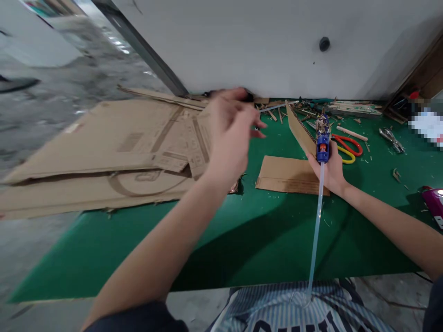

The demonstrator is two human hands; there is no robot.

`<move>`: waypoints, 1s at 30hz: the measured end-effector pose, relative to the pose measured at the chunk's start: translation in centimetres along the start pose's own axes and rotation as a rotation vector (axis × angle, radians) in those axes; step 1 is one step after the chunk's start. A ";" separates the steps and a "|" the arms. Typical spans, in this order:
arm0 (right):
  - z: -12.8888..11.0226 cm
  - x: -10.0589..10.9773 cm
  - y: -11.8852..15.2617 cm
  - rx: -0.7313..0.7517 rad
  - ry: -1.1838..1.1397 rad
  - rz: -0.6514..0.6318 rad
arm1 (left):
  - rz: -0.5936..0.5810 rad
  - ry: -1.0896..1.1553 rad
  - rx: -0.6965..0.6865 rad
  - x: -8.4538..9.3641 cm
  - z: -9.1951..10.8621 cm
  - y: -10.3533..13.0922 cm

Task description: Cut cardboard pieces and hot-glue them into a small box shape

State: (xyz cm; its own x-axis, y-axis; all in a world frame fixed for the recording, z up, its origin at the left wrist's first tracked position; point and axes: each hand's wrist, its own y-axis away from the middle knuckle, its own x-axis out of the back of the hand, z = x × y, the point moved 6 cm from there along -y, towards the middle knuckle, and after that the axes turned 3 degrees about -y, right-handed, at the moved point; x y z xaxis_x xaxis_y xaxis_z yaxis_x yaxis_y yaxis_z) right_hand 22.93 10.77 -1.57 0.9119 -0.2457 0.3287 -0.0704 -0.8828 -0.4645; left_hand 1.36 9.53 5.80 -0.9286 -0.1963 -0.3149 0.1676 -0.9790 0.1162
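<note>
My left hand (231,133) is raised over the right edge of the stacked cardboard sheets (138,138), blurred by motion, its fingers apart and holding nothing. My right hand (330,170) is wrapped round a blue glue gun (323,140), from which a long clear glue stick (316,226) runs down toward my striped clothing. A narrow cardboard piece (298,129) stands tilted against the fingers of that same hand. Below it, a flat rectangular cardboard piece (287,175) lies on the green table (256,235), partly under my right wrist.
Red-handled scissors (351,144) and yellow-handled scissors (349,157) lie right of the glue gun. Farther right are a metal tool (391,139) and a purple device (434,203). Cardboard scraps (353,108) line the foot of the white wall (263,46).
</note>
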 end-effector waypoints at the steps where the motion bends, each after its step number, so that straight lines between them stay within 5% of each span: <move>1: -0.1 0.0 0.0 0.004 -0.003 0.004 | 0.006 -0.025 0.065 -0.2 -1.6 -1.1; 4: -0.1 0.1 0.2 0.007 -0.011 0.022 | -0.044 -0.085 0.429 -0.9 -7.7 -3.4; 8: 0.4 0.0 0.4 0.013 -0.048 0.057 | -0.066 -0.012 0.474 -1.6 -10.6 -3.8; 14: 1.1 -0.6 0.7 -0.016 -0.149 0.001 | -0.296 0.205 0.490 -5.2 -10.9 -2.3; 18: 0.9 -0.6 0.5 -0.017 -0.162 -0.048 | -0.223 0.341 0.439 -6.1 -11.4 -3.2; 30: 0.5 0.4 -0.1 -0.009 -0.249 -0.099 | 0.020 0.339 0.322 -0.5 -9.1 -8.1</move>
State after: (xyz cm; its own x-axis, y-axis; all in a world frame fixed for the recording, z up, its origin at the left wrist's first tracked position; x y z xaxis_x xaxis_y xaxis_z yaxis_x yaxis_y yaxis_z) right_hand 23.54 10.95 -1.81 0.9859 -0.0523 0.1590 0.0220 -0.9012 -0.4328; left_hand 3.52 17.08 -3.56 -0.7568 -0.2740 -0.5935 0.0229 -0.9185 0.3948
